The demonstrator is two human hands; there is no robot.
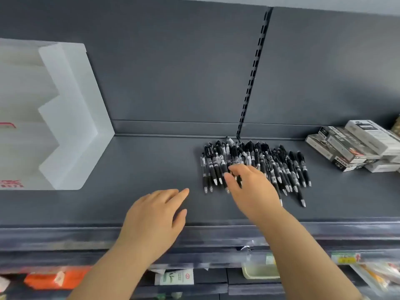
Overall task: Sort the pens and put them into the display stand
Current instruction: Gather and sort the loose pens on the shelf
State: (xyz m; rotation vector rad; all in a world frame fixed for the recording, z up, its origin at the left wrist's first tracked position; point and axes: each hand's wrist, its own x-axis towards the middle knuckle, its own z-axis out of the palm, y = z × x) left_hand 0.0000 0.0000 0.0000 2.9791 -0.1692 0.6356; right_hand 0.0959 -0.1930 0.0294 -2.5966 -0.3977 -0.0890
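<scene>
Heap of black click pens (218, 161), silver tips toward the front edge of the shelf (151, 161), lying by its back edge, my right hand (253, 187) on them, whether gripping I cannot tell, my left hand (153, 217) flat, fingers straight, frosted display stand (71, 118) far left.

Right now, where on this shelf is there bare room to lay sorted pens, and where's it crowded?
Widest bare patch: the shelf between the display stand and the pen pile, with the left hand over its front. A narrower strip lies between the pile and the stacked boxes. Crowded: the pile itself, under the right hand, and the boxes.
</scene>
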